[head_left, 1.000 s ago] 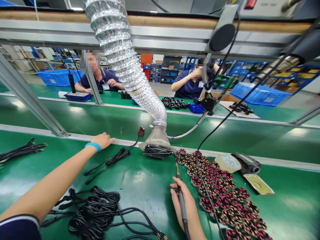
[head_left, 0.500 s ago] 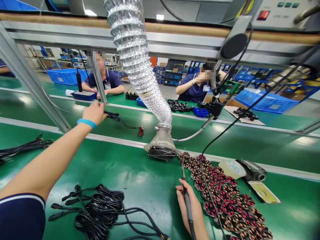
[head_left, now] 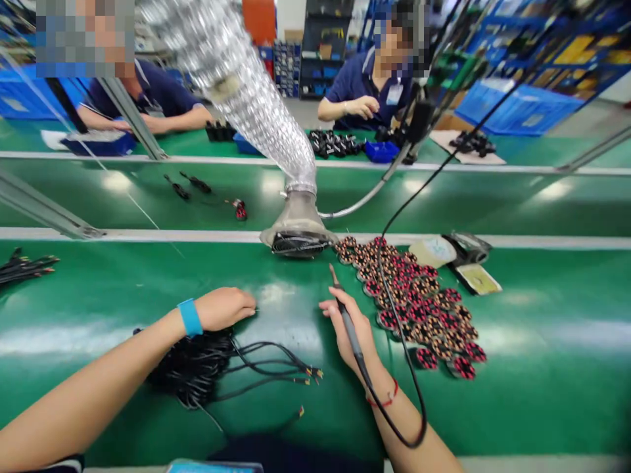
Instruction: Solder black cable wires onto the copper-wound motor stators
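My right hand (head_left: pixel 359 338) grips a soldering iron (head_left: pixel 347 320) like a pen, its tip pointing up and away over the green bench. A black cord trails from the handle's rear across my wrist. My left hand (head_left: pixel 224 309), wearing a blue wristband, is just above a bundle of black cables (head_left: pixel 190 371). Its fingers are pressed together, with a tiny thin bit at the fingertips too small to name. The cables' stripped, coloured wire ends (head_left: pixel 315 374) lie between my hands. Many round copper-wound motor stators (head_left: pixel 417 299) are gathered right of the iron.
A fume extractor hood (head_left: pixel 298 226) hangs over the bench on a silver duct (head_left: pixel 266 105). Behind the rail lies a stator with cable (head_left: pixel 240 209). A solder tray (head_left: pixel 478 279) sits at right; more cables (head_left: pixel 24 269) lie at left. Two people sit opposite.
My left hand has come back from beyond the rail to the near cable bundle, leaving the cabled stator there. The view has tilted down. The soldering iron stays in my right hand.
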A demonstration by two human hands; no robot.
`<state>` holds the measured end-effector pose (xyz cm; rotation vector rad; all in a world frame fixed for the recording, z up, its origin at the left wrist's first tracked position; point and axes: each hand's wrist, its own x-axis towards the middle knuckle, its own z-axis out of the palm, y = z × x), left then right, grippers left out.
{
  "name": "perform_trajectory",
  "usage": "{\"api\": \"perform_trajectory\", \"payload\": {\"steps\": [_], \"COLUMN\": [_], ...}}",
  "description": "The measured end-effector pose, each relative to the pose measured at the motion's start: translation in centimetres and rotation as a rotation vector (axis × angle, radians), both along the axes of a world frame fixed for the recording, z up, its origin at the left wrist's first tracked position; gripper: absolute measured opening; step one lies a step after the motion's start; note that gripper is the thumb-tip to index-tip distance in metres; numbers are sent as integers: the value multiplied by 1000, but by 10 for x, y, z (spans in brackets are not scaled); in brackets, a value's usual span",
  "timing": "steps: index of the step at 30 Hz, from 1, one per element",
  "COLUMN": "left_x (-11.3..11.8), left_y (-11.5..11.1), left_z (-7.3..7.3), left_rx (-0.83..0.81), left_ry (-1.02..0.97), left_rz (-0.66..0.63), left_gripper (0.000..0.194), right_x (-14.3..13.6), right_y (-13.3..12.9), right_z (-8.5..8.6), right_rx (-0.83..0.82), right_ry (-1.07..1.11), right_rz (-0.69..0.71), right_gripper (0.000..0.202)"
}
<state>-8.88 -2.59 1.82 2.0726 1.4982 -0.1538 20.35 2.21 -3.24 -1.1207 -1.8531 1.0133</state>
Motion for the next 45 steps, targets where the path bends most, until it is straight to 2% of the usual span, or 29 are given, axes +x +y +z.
{"api": "perform_trajectory", "payload": {"steps": [3,7,11,15,17,19,22,25,28,30,33,37,41,45], "left_x": [40,74,87,88,82,70,36,-9,-46,-58,-60,-48,-42,-52], "left_y": [6,27,41,42,39,35,25,3,-28,-48,-66,-66,-57,-45], "left_z": [-13,-10,3,11,12,13,17,22,25,26,24,24,39,57], "left_rx": [-31,-47,-123,-343,-453,-501,-408,-296,-372,-408,-331,-290,-195,-40], "left_ry": [-95,-202,-293,-421,-451,-393,-230,-66,163,239,286,404,453,546], "left_rz": [-87,-104,-65,-3,11,-11,26,208,331,317,216,71,30,79], "left_gripper": [36,36,37,33,30,27,26,20,48,50,40,26,26,32], "right_x": [-4,-5,-7,-7,-7,-7,-4,-1,0,-1,-3,-3,0,2], "right_y": [-3,-6,-9,-12,-14,-15,-14,-9,-6,-6,-8,-9,-5,-1], "right_z": [-1,-4,-4,-1,0,2,5,7,8,8,7,5,2,0], "right_rx": [-8,54,190,225,226,234,271,297,305,306,311,308,290,260], "right_ry": [0,0,-5,47,16,-36,-80,-69,-55,-67,-81,-65,-48,-22], "right_rz": [51,167,211,227,285,359,385,308,248,246,253,233,168,99], "right_gripper": [31,39,36,35,33,32,31,33,33,32,32,31,31,32]}}
